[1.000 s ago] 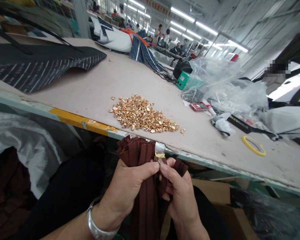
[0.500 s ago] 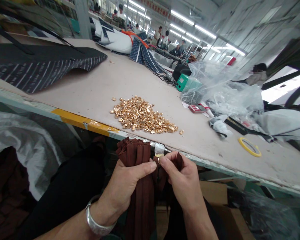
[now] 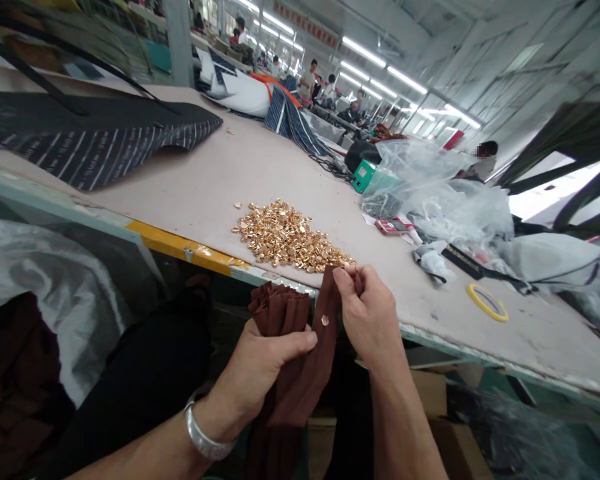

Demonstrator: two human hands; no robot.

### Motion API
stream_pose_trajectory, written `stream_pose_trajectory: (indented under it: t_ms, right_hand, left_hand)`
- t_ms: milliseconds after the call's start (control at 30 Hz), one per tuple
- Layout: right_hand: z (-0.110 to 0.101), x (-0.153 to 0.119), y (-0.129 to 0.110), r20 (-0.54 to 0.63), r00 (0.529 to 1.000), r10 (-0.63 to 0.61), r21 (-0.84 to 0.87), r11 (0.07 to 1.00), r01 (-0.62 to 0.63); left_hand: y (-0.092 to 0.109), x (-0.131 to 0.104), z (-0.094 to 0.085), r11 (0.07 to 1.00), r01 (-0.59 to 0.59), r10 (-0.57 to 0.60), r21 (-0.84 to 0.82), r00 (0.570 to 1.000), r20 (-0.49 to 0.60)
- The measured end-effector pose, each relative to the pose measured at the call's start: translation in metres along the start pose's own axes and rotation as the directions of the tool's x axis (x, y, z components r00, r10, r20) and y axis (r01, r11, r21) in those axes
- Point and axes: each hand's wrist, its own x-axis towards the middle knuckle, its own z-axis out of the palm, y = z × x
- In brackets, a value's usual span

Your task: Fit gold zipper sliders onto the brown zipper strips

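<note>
My left hand (image 3: 265,360) is closed round a thick bunch of brown fabric strips (image 3: 283,313), whose cut ends fan out above the fist while the rest hangs below. My right hand (image 3: 370,310) pinches the upper end of a single brown strip (image 3: 325,297) and holds it up beside the bunch. On that strip sits a small gold metal piece (image 3: 325,321), just right of my left thumb. Beyond both hands, a heap of small gold metal pieces (image 3: 290,237) lies on the table near its front edge.
Dark striped material (image 3: 105,147) lies across the left of the table (image 3: 180,193). To the right are clear plastic bags (image 3: 445,193), a green box (image 3: 363,176), and a roll of yellow tape (image 3: 487,302). Below stands a cardboard box (image 3: 455,440). People work farther back.
My right hand has moved up, drawing the end of one strip upward and away from the bunch. The gold piece on that strip now shows plainly. The view has shifted slightly.
</note>
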Motion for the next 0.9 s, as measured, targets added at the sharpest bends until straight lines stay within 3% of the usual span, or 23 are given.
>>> stream_pose_trajectory:
  t_ms: [100,167,300,433,533,633,667,767,900]
  right_hand:
    - [-0.006,-0.01,0.001,0.231,0.972,-0.038,0.114,0.993,0.012]
    - [-0.008,-0.016,0.002,0.299,0.951,-0.079,0.133,0.99,0.041]
    - [-0.009,-0.023,0.0,0.32,0.937,-0.138,0.176,0.981,0.084]
    - [-0.012,-0.035,-0.004,0.318,0.935,-0.158,0.262,0.962,0.074]
    - [-0.023,-0.038,0.003,0.356,0.931,-0.082,0.333,0.942,-0.044]
    - [-0.038,-0.021,0.022,0.294,0.949,0.118,0.241,0.951,-0.193]
    - [-0.042,-0.011,0.029,0.187,0.969,0.162,0.155,0.969,-0.192]
    - [-0.048,0.021,0.046,0.025,0.987,0.161,0.008,0.987,-0.161]
    - [-0.042,0.049,0.05,0.022,0.993,0.118,-0.186,0.976,-0.111]
  left_hand:
    - [0.001,0.0,-0.002,0.998,-0.031,0.029,0.056,0.999,0.027]
    - [0.004,-0.003,-0.003,0.991,-0.043,0.038,0.124,0.998,0.048]
    - [0.011,-0.011,-0.002,0.983,-0.034,0.023,0.181,0.998,0.063]
    - [0.012,-0.016,-0.003,0.98,0.036,-0.066,0.196,0.987,0.149]
    - [0.01,-0.016,-0.007,0.974,0.077,-0.107,0.212,0.985,0.137]
    - [0.009,-0.014,-0.011,0.968,0.104,-0.131,0.23,0.986,0.105]
    - [0.01,-0.013,-0.012,0.965,0.112,-0.139,0.235,0.985,0.101]
    - [0.012,-0.012,-0.014,0.959,0.141,-0.164,0.247,0.983,0.077]
    - [0.015,-0.013,-0.012,0.966,0.128,-0.143,0.223,0.988,0.052]
